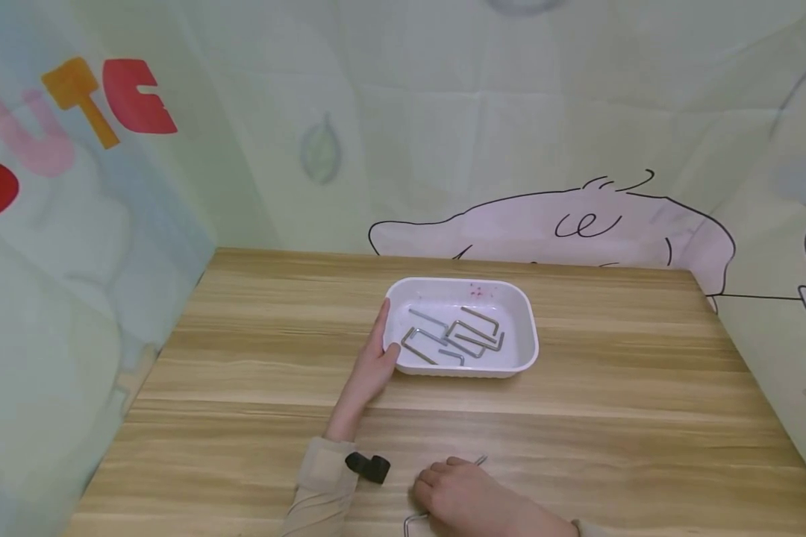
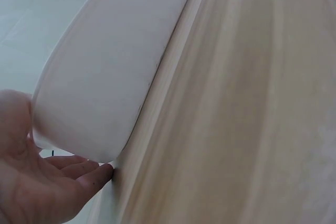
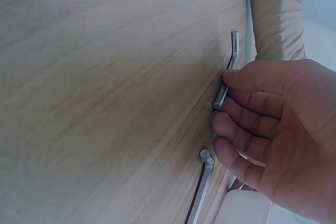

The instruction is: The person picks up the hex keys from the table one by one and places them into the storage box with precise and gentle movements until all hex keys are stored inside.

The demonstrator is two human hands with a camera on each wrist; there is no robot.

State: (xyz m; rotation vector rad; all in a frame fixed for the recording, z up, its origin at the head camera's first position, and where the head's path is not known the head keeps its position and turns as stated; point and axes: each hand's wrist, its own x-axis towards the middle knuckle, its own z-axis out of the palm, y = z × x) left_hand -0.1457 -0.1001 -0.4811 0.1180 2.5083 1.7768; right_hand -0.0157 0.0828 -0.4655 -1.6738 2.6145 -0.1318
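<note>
A white plastic tray [image 1: 528, 328] holds several bent hex keys [image 1: 473, 328], some silver and some brass-toned. My left hand [image 1: 372, 365] grips its left end, the thumb at the front corner and the fingers along the outer side. In the left wrist view, fingertips [image 2: 102, 174] curl against the tray's lower edge by the table. Nearer the front, my right hand [image 1: 466, 492] is low over the tabletop with bent fingers. Seen from the right wrist, its thumb and fingers pinch a silver hex key [image 3: 233, 43]. Another metal bar [image 3: 199, 192] lies close to the fingertips.
The wood-grain table [image 1: 611, 403] carries the tray toward its back edge. A printed cloth backdrop [image 1: 510, 134] rises behind it and along both sides. A black band [image 1: 368, 467] sits at the left sleeve's cuff.
</note>
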